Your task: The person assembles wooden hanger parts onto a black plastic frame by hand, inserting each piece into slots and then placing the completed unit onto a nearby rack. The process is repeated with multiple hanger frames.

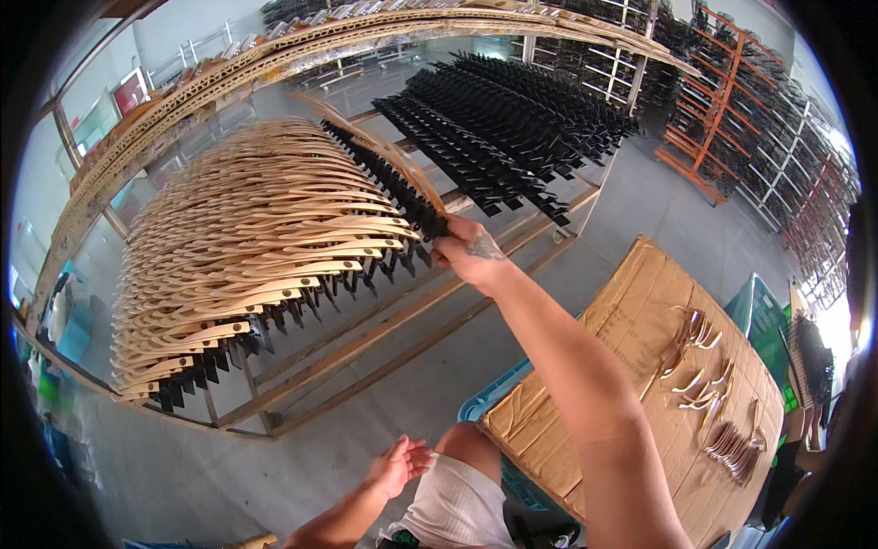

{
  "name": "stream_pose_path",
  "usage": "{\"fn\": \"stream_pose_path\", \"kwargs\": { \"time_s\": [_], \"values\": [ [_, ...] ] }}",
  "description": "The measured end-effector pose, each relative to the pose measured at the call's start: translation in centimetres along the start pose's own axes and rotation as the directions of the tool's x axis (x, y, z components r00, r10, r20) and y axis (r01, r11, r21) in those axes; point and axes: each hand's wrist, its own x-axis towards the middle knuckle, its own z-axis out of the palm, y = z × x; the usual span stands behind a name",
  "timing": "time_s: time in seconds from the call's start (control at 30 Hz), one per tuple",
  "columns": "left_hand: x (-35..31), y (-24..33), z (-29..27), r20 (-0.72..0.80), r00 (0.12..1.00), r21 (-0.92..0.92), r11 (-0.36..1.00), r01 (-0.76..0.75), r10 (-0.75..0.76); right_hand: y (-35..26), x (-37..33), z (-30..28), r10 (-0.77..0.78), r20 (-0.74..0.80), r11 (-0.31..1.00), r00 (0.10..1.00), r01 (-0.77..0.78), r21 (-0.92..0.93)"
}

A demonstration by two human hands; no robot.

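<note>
Between nine and eleven o'clock, a dense bank of curved tan pieces (265, 238) with dark ends is carried on a wooden-railed rack (338, 371). A second bank, of black pieces (512, 119), is seen at one o'clock. The far side is crossed from nine to one by a layered upper shelf (274, 71), by which the view behind is partly blocked. An orange rack (718, 110) is placed at two o'clock, and a green crate (766, 339) between three and four. At four, small curved pieces (736, 448) are spread on a cardboard sheet (640, 284), beneath which a blue crate (485, 395) is glimpsed.

The right forearm is stretched from five o'clock to the centre, and part of the cardboard is covered by it. The left forearm is bent in low at six.

The near end of a dark row (389, 178), running from the centre toward half past ten, is grasped by the right hand (471, 253) with fingers curled; the exact grip cannot be told. The left hand (401, 467) is held loosely open above the lap, its fingers slightly bent.
</note>
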Motion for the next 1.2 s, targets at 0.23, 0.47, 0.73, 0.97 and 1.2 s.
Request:
{"fn": "stream_pose_path", "kwargs": {
  "time_s": [0.23, 0.47, 0.73, 0.97, 1.2],
  "values": [
    [0.7, -1.7, 0.1, -0.023, 0.999, -0.035, 0.998, 0.049, -0.049, -0.9, -0.2, 0.7, -0.305, 0.151, 0.623, 0.94, 0.317, -0.715],
    [0.2, -2.0, 0.0, -0.056, 0.997, -0.032, 0.998, 0.048, -0.049, -2.4, -2.1, 1.0, -0.235, 0.122, 0.673, 0.964, 0.251, -0.696],
    [-9.4, 11.7, 9.9, 0.452, 0.526, 0.604, 0.187, -0.775, 0.72, -3.4, -2.5, 3.7, -0.063, 0.116, 0.503, 0.991, 0.132, -0.854],
    [-8.1, 33.6, 24.7, 0.733, 0.338, 0.653, -0.751, -0.102, 0.591, -0.6, -2.1, 1.8, -0.417, 0.034, 0.649, 0.908, 0.324, -0.689],
    [-5.2, 36.7, 24.3, 0.254, 0.782, 0.758, -0.619, 0.204, 0.569, 0.3, -1.7, 2.8, -0.477, -0.023, 0.622, 0.879, 0.319, -0.716]
  ]
}}
